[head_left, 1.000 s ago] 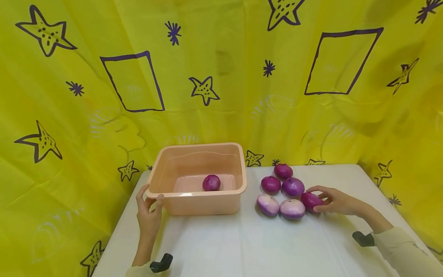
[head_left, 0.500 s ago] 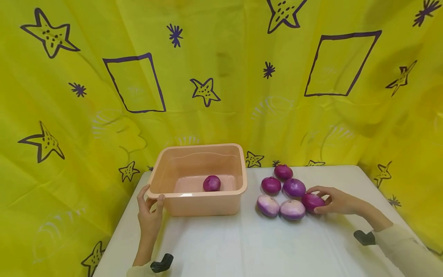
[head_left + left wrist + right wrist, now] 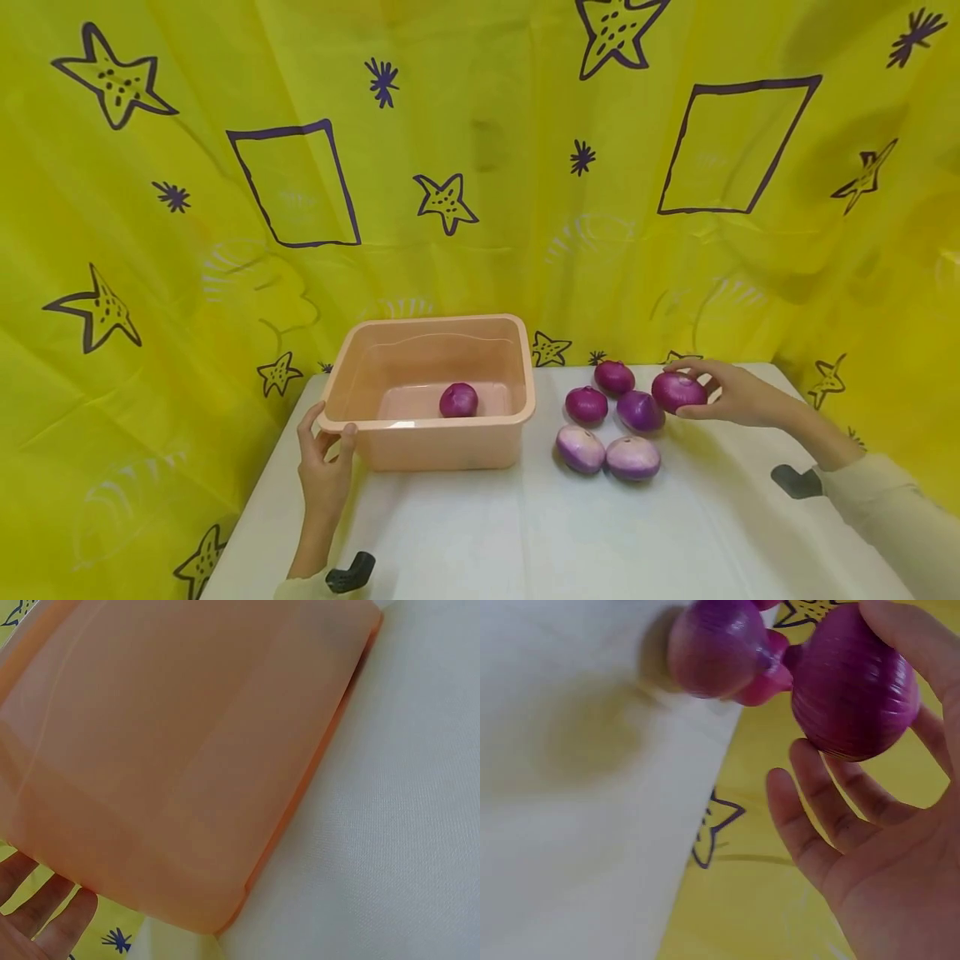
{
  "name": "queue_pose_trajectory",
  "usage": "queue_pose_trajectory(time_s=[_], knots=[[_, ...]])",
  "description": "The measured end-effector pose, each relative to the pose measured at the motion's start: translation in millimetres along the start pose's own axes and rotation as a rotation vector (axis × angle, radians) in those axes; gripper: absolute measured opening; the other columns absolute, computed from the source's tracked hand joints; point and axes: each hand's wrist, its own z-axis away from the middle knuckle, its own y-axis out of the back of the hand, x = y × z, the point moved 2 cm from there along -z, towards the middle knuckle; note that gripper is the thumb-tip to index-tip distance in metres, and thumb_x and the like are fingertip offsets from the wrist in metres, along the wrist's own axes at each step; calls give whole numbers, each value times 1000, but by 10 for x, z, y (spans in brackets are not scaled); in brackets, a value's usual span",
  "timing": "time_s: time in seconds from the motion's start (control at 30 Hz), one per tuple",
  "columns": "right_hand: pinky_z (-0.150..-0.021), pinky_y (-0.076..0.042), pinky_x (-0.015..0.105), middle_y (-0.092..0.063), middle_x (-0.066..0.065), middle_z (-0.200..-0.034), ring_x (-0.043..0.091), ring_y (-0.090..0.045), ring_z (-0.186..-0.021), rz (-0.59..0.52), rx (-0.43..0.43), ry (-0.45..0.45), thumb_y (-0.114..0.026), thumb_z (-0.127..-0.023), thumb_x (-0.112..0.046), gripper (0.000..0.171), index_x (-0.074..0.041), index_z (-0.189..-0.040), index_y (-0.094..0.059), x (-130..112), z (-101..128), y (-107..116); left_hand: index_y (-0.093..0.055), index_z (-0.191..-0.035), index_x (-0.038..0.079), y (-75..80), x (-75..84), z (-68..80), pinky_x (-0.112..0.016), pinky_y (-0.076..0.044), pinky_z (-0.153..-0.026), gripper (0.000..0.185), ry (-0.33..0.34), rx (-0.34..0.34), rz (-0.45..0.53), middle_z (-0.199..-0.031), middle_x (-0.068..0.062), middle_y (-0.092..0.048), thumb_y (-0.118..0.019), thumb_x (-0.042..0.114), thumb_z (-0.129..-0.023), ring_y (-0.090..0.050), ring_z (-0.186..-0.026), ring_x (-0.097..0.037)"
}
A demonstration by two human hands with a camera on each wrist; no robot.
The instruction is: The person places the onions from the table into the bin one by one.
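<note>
My right hand (image 3: 742,398) pinches a purple onion (image 3: 677,392) between thumb and fingers, raised over the right side of the table. In the right wrist view the onion (image 3: 851,686) points its stem tip toward the other onions, and the lower fingers spread loosely beneath it. My left hand (image 3: 322,475) grips the front left corner of a peach plastic basin (image 3: 442,446), thumb at the front and fingers at the side. One purple onion (image 3: 458,401) lies inside the basin. The left wrist view shows the basin wall (image 3: 172,750) with fingertips (image 3: 71,919) beside it.
Between basin and right hand lie several onions: a purple one with its tip up (image 3: 641,412), two darker ones behind (image 3: 586,405), and two pale-topped ones in front (image 3: 633,458). A yellow patterned curtain (image 3: 495,267) surrounds the white table (image 3: 480,533).
My right hand has lifted the onion up from the table beside the group. The neighbouring purple onion has tipped so its point faces up. My left hand stays on the basin.
</note>
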Motion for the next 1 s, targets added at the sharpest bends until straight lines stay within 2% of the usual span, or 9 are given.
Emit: queue_pose_trajectory(time_s=[0.2,0.4,0.57,0.77,1.0], knots=[[-71,-57,24,-63,15,-120,30,-63,-95,44,148,-2,-88,-83,-20,62,-10,-136,-59,-118,-170,172,-31,-157,23,11,-2,4,-8,-50,-79,62,1,2,-2,-147,-19,-56,-62,22,-104,-56,-107,-2],[-69,-58,23,-64,17,-119,33,-65,-93,73,223,65,-89,-80,-16,62,-7,-135,-61,-239,-336,336,-31,-157,22,1,24,8,-8,-50,-80,62,-8,-1,2,-149,-19,-54,-62,20,-104,-56,-108,-4],[-69,-59,27,-64,16,-119,33,-65,-92,88,234,120,-89,-80,-14,63,-8,-136,-61,-344,-430,428,-31,-157,22,-2,27,9,-9,-50,-81,62,-9,-5,10,-150,-19,-53,-62,20,-103,-56,-109,-5],[-69,-57,22,-63,16,-118,33,-64,-93,85,220,112,-89,-80,-15,63,-6,-136,-61,-436,-483,466,-30,-158,22,-2,20,5,-8,-49,-82,63,-5,-5,12,-150,-19,-53,-62,20,-103,-56,-108,-2],[-69,-57,22,-63,17,-120,34,-64,-95,91,201,97,-88,-82,-18,62,-6,-136,-61,-488,-554,472,-30,-157,23,-1,19,2,-8,-49,-82,63,0,-1,-1,-151,-18,-53,-62,21,-103,-56,-109,-4]])
